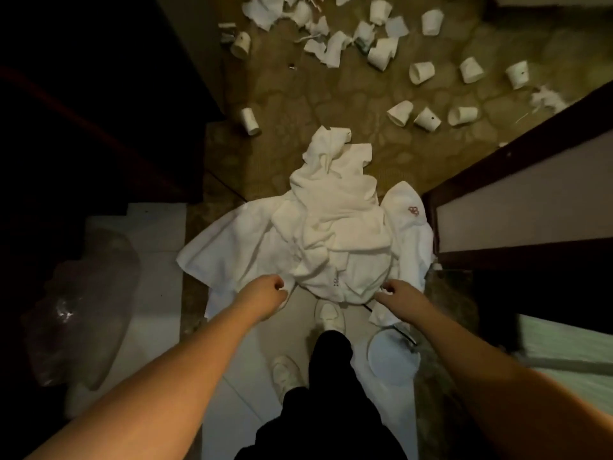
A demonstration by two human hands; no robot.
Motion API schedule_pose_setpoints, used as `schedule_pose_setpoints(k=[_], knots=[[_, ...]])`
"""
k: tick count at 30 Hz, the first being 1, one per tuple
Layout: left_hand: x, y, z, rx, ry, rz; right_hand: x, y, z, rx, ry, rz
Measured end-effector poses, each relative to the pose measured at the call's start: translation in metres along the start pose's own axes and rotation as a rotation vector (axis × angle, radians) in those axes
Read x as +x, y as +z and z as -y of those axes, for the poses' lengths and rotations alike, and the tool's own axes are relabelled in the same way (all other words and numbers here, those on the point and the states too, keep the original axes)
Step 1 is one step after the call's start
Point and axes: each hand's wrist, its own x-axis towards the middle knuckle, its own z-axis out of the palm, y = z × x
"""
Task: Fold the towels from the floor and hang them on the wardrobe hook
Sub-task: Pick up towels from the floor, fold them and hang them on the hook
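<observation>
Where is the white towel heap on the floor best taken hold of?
Probably along the near hem of the towel heap, from the person's side: that edge lies loose, and the left hand and right hand already pinch it well apart, ready to spread one towel.

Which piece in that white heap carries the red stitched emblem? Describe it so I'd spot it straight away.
Start at the big pile of white towels on the floor ahead of the person's feet. Go to its right edge, beside the dark wooden frame. The piece with the red emblem forms a rounded hump there; unlike the pieces around it, it shows red stitching.
</observation>
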Motion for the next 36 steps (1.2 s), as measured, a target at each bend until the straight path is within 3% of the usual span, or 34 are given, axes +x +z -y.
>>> schedule_pose_setpoints(k=[8,15,18,22,32,36], knots=[[0.173,0.036,-0.013,-0.036,-0.033,0.025,0.183,0.000,-0.019,0.176,0.092,-0.078],[0.284,0.058,-0.040,-0.248,-0.059,-0.192,0.284,0.000,-0.037,0.470,0.174,-0.274],[0.311,0.064,-0.042,-0.319,-0.075,-0.192,0.306,0.004,-0.043,0.550,0.192,-0.324],[0.318,0.071,-0.035,-0.165,-0.086,-0.179,0.300,0.015,-0.044,0.380,0.163,-0.210],[0.224,0.052,-0.041,-0.114,-0.059,-0.054,0.196,0.003,-0.009,0.213,-0.153,-0.098],[0.172,0.032,-0.068,-0.038,0.217,0.008,0.147,-0.015,0.022,0.107,-0.332,-0.111]])
